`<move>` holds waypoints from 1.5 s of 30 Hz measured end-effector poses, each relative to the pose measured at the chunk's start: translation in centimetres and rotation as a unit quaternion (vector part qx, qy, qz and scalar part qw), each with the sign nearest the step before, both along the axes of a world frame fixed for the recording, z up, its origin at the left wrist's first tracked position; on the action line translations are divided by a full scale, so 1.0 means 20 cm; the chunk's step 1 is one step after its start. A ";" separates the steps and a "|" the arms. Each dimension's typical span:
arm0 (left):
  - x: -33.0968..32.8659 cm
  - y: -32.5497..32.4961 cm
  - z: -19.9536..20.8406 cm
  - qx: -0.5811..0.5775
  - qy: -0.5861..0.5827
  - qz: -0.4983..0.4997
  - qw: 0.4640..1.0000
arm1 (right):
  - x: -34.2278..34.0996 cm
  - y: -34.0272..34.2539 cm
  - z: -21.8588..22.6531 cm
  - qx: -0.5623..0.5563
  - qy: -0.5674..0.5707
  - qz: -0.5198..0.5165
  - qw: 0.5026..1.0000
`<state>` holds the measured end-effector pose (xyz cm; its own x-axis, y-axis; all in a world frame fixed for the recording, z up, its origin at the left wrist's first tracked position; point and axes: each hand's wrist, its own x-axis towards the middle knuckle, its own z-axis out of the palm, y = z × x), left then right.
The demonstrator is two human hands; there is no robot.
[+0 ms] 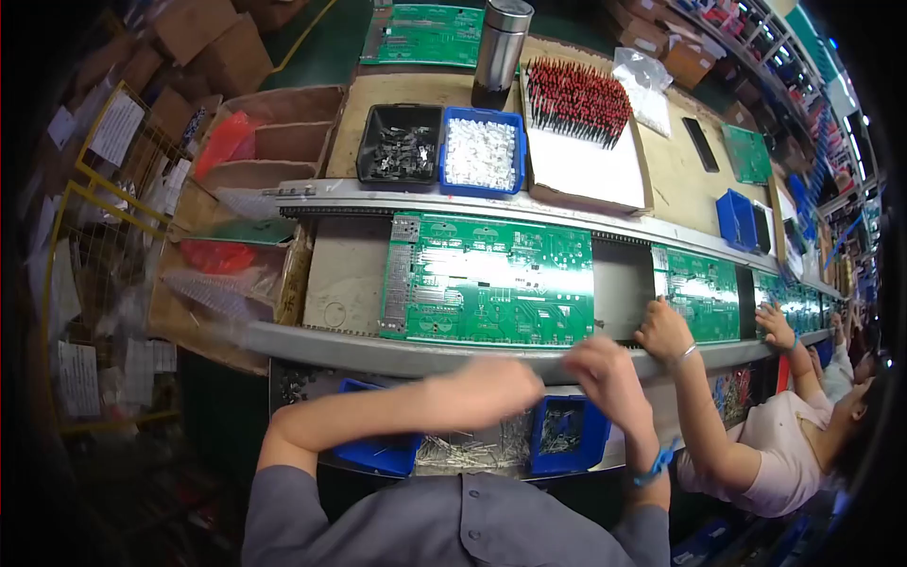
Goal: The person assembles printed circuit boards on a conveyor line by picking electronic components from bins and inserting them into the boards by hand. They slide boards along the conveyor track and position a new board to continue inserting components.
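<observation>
fingers of both hands [553, 378] meet, blurred, before the crosswise-lying green circuit board [491, 279].

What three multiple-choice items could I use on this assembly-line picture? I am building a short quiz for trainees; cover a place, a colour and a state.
1. Where does the large green circuit board lie?
A. Between the conveyor rails
B. In a cardboard box
C. On the floor

2. What colour is the bin of white parts?
A. Red
B. Blue
C. Yellow

3. How are the left hand and right hand?
A. Flat on the board
B. Raised close together over the near rail
C. Inside the far bins

Key: 1 A, rails run along both long edges; 2 B, its rim is blue; 3 B, both are blurred, near each other, above the rail.
</observation>
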<state>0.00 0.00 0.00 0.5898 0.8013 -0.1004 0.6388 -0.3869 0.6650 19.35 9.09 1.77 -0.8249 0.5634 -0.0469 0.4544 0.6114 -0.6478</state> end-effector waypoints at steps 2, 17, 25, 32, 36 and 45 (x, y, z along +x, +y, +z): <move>0.20 -0.07 -0.04 0.003 -0.027 -0.119 0.992 | -0.12 0.11 0.00 0.034 0.055 -0.006 0.998; 0.84 -0.10 -0.35 0.095 0.151 -0.047 0.983 | -0.70 0.41 -0.33 0.037 0.126 0.011 0.991; 0.85 -0.06 -0.40 0.050 0.121 -0.110 0.985 | -0.71 0.43 -0.34 0.047 0.152 0.029 0.987; 0.81 -0.06 -0.37 0.059 0.109 -0.102 0.987 | -0.73 0.42 -0.32 0.006 0.137 0.018 0.990; 0.81 -0.05 -0.37 0.083 0.082 -0.074 0.990 | -0.73 0.43 -0.33 -0.003 0.121 0.016 0.992; 0.79 -0.06 -0.29 0.105 0.047 -0.056 0.992 | -0.74 0.43 -0.32 -0.003 0.117 0.025 0.993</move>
